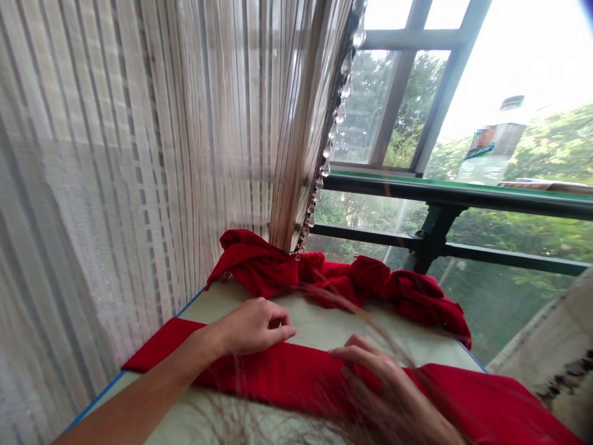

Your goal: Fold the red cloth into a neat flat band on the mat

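A flat folded strip of red cloth (pixel 287 374) lies across a pale table (pixel 319 324). My left hand (pixel 254 326) rests on the strip's far edge with its fingers curled together, pinching the fabric. My right hand (pixel 370 364) lies on the strip a little to the right, fingers bent and pressed down on the cloth. Strands of hair partly blur the right hand. A crumpled heap of red cloth (pixel 343 281) lies along the table's far edge.
A striped sheer curtain (pixel 152 142) with a beaded edge hangs at the left, touching the red heap. Behind the table stand a dark green railing (pixel 445 194) and a window. A pale fringed fabric (pixel 551 346) is at the right.
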`<state>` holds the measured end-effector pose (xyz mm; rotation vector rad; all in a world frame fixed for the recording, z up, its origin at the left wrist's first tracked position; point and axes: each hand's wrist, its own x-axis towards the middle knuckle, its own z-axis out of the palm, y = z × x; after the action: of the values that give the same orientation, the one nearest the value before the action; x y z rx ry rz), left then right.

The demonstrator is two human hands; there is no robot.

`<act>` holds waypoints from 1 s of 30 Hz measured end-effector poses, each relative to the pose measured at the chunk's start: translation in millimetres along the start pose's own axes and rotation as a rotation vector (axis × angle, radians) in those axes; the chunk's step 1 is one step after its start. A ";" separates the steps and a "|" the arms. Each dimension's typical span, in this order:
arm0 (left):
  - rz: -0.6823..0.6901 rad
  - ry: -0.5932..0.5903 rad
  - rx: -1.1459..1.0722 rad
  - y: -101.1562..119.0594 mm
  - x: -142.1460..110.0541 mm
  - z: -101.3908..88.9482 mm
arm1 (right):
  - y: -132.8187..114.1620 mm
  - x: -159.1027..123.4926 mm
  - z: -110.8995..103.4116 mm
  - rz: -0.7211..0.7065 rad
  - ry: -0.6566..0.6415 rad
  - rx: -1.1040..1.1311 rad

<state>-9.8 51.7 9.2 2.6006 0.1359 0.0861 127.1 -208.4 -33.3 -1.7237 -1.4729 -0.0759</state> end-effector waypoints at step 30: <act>0.107 -0.032 0.132 -6.3 0.2 7.9 | -2.9 1.8 -4.7 -0.014 -0.031 0.048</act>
<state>-9.4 53.1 -0.9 2.7386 -0.0097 0.0757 127.4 -210.0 -27.7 -1.6826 -1.4979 -0.0209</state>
